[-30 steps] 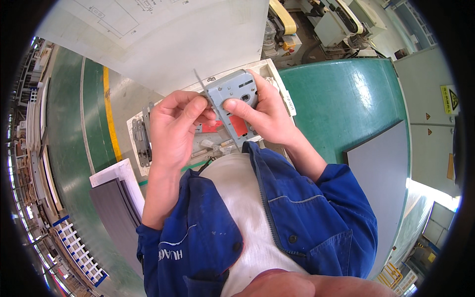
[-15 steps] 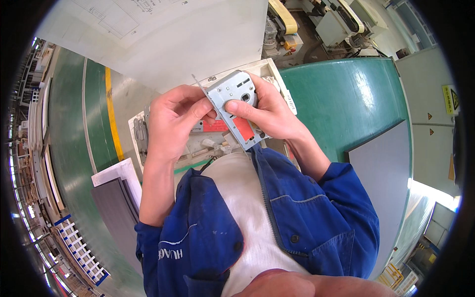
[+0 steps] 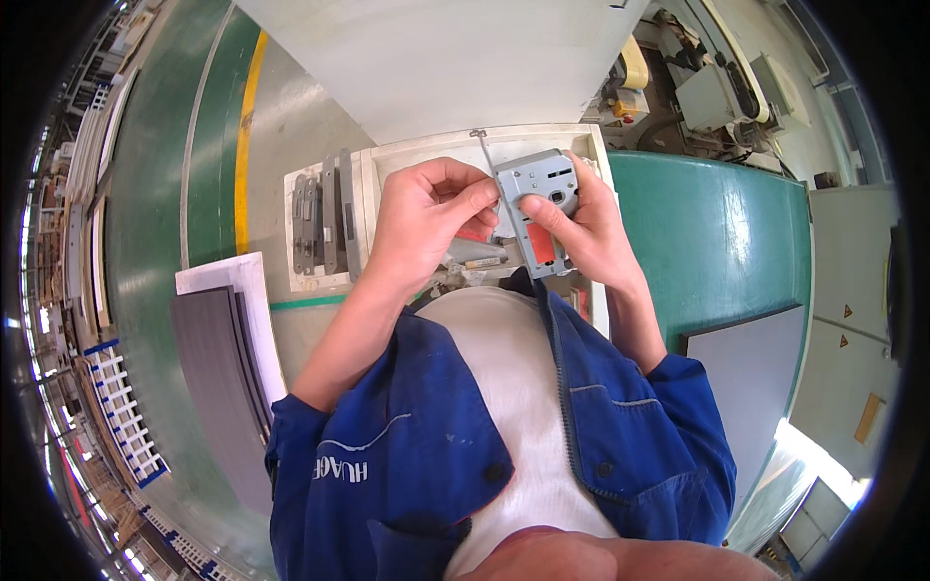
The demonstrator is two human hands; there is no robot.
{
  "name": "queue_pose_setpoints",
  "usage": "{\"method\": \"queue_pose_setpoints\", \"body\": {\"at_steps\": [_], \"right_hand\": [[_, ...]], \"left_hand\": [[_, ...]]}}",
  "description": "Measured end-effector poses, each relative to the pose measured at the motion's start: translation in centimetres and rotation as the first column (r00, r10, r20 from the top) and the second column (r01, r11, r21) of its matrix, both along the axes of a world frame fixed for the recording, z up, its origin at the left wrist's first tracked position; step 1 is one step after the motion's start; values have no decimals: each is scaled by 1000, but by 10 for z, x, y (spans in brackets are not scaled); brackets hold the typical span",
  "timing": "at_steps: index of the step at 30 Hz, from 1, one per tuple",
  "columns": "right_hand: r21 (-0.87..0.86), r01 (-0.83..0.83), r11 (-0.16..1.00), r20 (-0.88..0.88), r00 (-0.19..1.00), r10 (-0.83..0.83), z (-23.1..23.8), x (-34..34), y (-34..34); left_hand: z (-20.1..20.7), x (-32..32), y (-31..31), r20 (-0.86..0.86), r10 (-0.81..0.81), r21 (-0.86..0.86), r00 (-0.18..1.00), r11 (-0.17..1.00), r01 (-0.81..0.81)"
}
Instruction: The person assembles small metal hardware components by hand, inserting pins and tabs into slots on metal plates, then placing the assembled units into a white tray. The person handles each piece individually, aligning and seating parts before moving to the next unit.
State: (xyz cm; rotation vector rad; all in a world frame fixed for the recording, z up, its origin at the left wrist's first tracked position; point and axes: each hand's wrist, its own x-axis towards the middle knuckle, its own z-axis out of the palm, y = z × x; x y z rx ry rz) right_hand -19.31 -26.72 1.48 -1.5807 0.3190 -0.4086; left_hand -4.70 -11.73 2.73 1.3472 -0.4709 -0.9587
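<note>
My right hand point(image 3: 603, 232) grips a silver metal mortise lock case point(image 3: 535, 179), its thumb lying across the flat side. A round hole and slots show in the case, and a red patch shows in its lower part. My left hand point(image 3: 418, 221) is closed in a pinch at the lock's long left edge, by the faceplate. Whatever lies between its fingertips is too small or hidden to tell. Both hands are held above a white box point(image 3: 366, 194) with loose small parts inside.
Several flat grey metal plates point(image 3: 308, 228) stand at the box's left. A large white panel point(image 3: 455, 63) rises behind it. Dark boards point(image 3: 218, 358) lie at the left, and a grey board point(image 3: 751, 378) lies at the right near a green surface point(image 3: 712, 232). Machinery point(image 3: 712, 97) stands at the far right.
The view has shifted, so the box and its metal plates show more fully. My hands still hold the lock together, which now stands a little more upright.
</note>
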Motion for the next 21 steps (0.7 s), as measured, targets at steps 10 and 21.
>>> {"method": "queue_pose_setpoints", "body": {"at_steps": [10,21], "right_hand": [[67,-58,996,-23,998,59,-13,-2,4],[92,31,995,-102,995,-21,-54,4,7]], "left_hand": [[-23,-3,16,-220,-178,-221,959,967,129],[-53,-7,36,-42,50,-30,998,998,-52]]}}
